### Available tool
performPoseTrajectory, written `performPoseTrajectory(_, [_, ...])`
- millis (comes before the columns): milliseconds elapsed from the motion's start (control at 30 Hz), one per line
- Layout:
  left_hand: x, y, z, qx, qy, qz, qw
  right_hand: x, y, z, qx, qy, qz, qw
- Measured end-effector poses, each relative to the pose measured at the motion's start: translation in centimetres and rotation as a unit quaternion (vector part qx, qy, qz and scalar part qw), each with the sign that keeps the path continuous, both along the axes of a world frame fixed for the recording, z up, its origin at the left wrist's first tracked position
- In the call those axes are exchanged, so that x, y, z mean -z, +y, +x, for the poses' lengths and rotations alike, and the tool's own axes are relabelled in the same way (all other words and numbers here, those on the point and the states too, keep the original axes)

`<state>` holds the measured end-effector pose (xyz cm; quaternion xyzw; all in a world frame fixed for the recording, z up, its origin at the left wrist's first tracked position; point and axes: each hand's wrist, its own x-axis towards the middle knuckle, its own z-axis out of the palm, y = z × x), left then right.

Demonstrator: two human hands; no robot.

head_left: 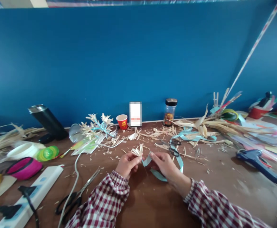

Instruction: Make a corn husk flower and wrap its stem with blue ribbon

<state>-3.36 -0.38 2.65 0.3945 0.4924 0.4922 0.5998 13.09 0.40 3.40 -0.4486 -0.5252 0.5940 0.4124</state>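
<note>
Between the thumb and fingers of my left hand [128, 164] is a small pale flower of dried husk [137, 150], its petals pointing up. My right hand [164, 163] pinches a light blue ribbon [147, 160] close by. One end of the ribbon reaches the base of the flower at my left fingertips. From my right hand the ribbon loops below the palm and runs back past a small pair of dark-handled scissors [174, 151]. Beyond both hands lies a bunch of similar husk flowers with blue stems [100, 125].
Large scissors [78, 198] and a white power strip [37, 193] lie at the left, with a cable across. A dark thermos [49, 122] leans behind them. A red paper cup [122, 122] and glass jar [170, 112] stand by the blue partition. A glue gun [259, 164] lies right.
</note>
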Motion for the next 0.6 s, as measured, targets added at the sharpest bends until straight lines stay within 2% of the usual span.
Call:
performPoseTrajectory(167, [0.5,0.2,0.1,0.014,-0.008,-0.007,1.0,0.7,-0.1,0.1,-0.013,0.029,-0.052,0.998])
performPoseTrajectory(400, [0.9,0.4,0.4,0.007,-0.008,-0.002,1.0,0.8,-0.4,0.0,0.006,0.078,-0.082,0.994])
performPoseTrajectory(600, [1.4,0.3,0.6,0.012,0.02,0.014,1.0,1.3,-0.5,0.1,0.028,0.079,-0.082,0.993])
